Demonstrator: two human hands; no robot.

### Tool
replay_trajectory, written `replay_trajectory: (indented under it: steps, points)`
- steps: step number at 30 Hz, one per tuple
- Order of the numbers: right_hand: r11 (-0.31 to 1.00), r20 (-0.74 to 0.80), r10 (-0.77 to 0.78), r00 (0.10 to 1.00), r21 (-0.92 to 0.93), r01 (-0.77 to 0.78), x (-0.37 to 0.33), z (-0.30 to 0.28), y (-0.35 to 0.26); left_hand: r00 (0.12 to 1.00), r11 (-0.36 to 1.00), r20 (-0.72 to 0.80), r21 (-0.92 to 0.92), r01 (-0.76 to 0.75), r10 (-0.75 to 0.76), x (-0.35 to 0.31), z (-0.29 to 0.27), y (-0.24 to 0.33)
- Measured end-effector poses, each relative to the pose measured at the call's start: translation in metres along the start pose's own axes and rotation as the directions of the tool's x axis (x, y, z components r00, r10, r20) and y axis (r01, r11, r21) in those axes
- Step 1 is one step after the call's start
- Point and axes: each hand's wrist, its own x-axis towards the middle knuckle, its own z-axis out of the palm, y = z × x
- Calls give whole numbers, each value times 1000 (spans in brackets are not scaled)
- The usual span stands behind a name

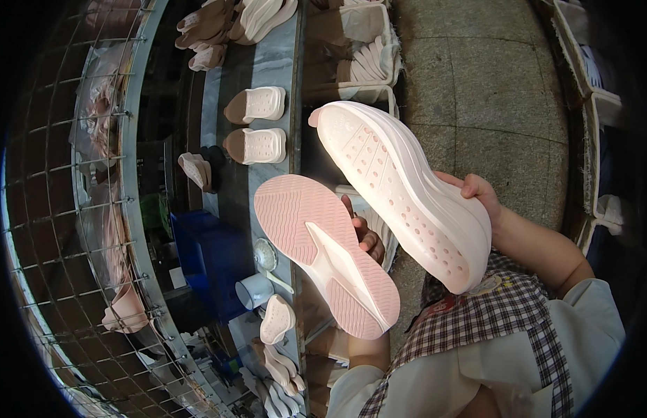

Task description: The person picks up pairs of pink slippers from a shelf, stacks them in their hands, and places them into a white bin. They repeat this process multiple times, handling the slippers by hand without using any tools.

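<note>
My left hand is closed round the edge of a shoe sole, whose pink wavy tread and white midfoot face up; part of the hand is hidden behind it. A matching white shoe sole is gripped in my right hand, near its lower end. Its inner side shows, with rows of small round holes and a pink tip at the far end. The two soles are side by side in the air, at a slight gap, beside the grey bench.
Two pale soles lie on the bench, with several more stacked at its far end. Nearer are a white cup, a small round dish and a blue crate. Wire mesh runs along the left; lined baskets stand beyond the bench.
</note>
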Motion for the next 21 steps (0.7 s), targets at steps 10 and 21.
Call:
replay_trajectory:
  steps: [10, 21]
  points:
    - [975, -66, 26, 998, -218, -39, 10, -19, 1, 972, 967, -188, 236, -92, 139, 5, 21, -3]
    - [966, -153, -21, 988, -259, -19, 10, 0, 0, 969, 958, -150, 241, -155, 195, 0, 25, 3]
